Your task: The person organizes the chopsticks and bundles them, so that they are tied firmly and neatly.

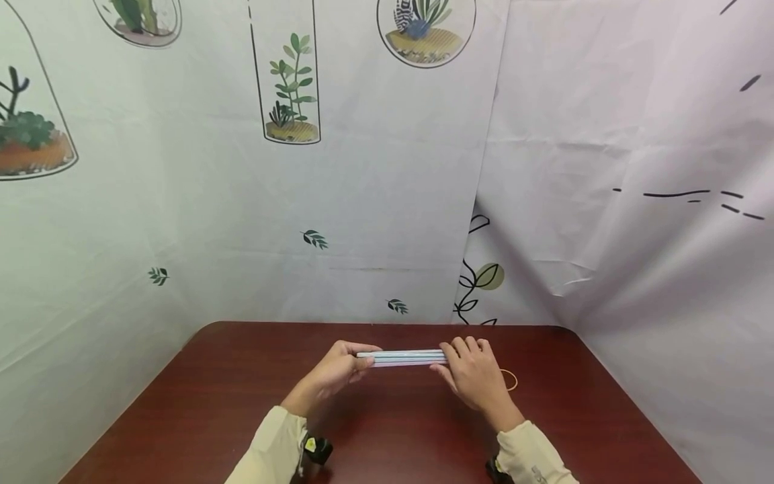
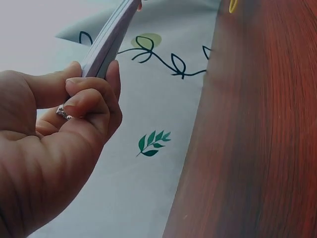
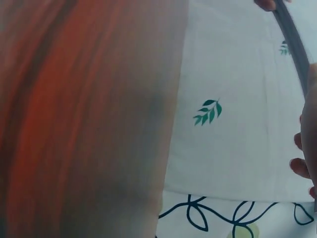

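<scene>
A bundle of slim, straight, pale bluish-lilac sticks [image 1: 408, 358] is held level above the table, one end in each hand; their exact kind cannot be told. My left hand [image 1: 334, 370] pinches the left end between thumb and fingers. At the right end, my right hand [image 1: 476, 375] grips with its fingers over the top and the thumb below. The left wrist view shows the sticks [image 2: 106, 42] lying side by side, rising from the left hand. Only a sliver of my right hand [image 3: 310, 134] shows at the edge of the right wrist view.
A thin yellow loop, like a rubber band [image 1: 517, 382], lies on the dark red-brown table [image 1: 254, 403] just right of the right hand. Behind the table's far edge hangs a white cloth [image 1: 375, 202] printed with plants. A dark wrist device [image 1: 317, 449] sits by the left sleeve.
</scene>
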Motion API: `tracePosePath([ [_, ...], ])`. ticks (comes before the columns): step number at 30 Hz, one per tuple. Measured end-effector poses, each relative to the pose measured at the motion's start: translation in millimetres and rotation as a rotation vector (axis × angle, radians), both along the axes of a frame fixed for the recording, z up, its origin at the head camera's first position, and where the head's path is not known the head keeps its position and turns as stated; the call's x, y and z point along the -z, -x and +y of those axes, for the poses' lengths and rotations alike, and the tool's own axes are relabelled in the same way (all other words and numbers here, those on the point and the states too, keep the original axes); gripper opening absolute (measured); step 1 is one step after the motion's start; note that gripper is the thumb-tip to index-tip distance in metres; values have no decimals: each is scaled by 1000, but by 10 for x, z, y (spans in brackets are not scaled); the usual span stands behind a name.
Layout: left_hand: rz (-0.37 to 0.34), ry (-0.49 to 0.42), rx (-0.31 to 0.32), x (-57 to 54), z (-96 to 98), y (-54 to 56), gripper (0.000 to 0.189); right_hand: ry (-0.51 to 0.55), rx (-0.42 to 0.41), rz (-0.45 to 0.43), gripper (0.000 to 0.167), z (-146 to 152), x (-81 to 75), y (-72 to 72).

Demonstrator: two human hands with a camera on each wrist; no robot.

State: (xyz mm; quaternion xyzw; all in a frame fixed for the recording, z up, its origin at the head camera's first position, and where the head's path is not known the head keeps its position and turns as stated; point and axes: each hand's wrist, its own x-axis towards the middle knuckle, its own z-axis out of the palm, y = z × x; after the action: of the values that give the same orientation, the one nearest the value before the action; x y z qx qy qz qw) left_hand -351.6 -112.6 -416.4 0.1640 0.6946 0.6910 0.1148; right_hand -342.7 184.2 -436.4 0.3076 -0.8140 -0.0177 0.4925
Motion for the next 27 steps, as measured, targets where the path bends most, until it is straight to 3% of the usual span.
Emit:
tracePosePath([
  [9,-62,-61,39,-37,3,-21,28,63,13,194,56,15,-22,66],
  [16,-19,-42,84,-98,14,-64,31,102,-38,391,60,28,-97,110],
  [19,49,23,119,-142,17,-75,30,104,-53,426,60,36,-138,102],
  [22,155,147,141,-193,16,-90,29,114,-63,438,61,44,-170,84],
  [24,260,270,130,-230,16,-121,28,115,-68,439,60,43,-183,70],
  [27,474,524,46,-297,40,-225,29,111,-76,441,60,33,-184,50],
])
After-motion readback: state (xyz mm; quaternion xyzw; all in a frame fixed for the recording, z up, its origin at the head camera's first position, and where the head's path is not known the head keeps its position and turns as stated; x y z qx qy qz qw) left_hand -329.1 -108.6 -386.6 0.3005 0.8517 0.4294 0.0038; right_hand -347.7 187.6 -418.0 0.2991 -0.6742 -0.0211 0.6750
